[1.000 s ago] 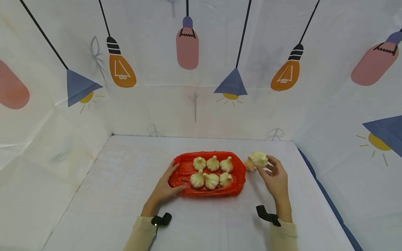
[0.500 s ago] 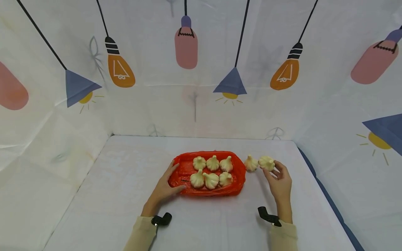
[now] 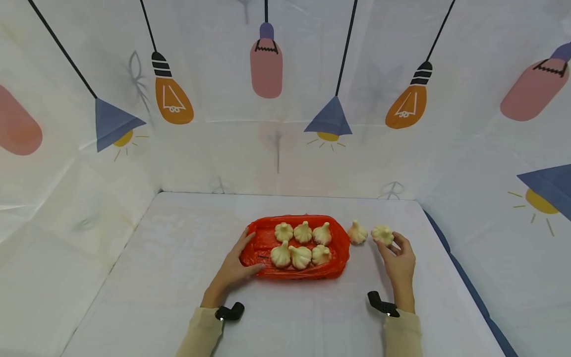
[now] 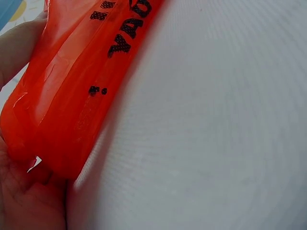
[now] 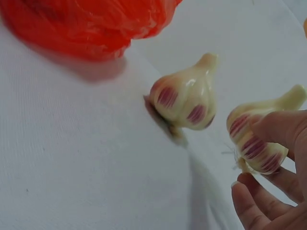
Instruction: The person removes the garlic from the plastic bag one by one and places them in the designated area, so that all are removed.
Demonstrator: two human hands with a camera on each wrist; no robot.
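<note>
Wearing pale beige sleeves and small black wrist mounts, a person has both bare hands well apart over a flat white tabletop, the clock dial centred on the tray and twelve o'clock at the far wall. Between eight and nine, the left hand is clamped on one end of an oblong, round-cornered red tray covered in glossy, wrinkled plastic, its thumb on the near side; the left wrist view shows black lettering on the plastic. Just past three, the right hand pinches a cream, purple-streaked garlic bulb between thumb and fingers; whether it touches the tabletop, I cannot tell. Inside the tray lie six plump, cream-coloured garlic bulbs, three in a row towards six o'clock and three towards twelve. At about three, a lone cream garlic bulb with purple streaks rests just beside the tray, between it and the held one. At twelve, beyond the table's far edge, rises a white sheet wall printed with blue lampshades, orange light bulbs and rounded pink lamps.
</note>
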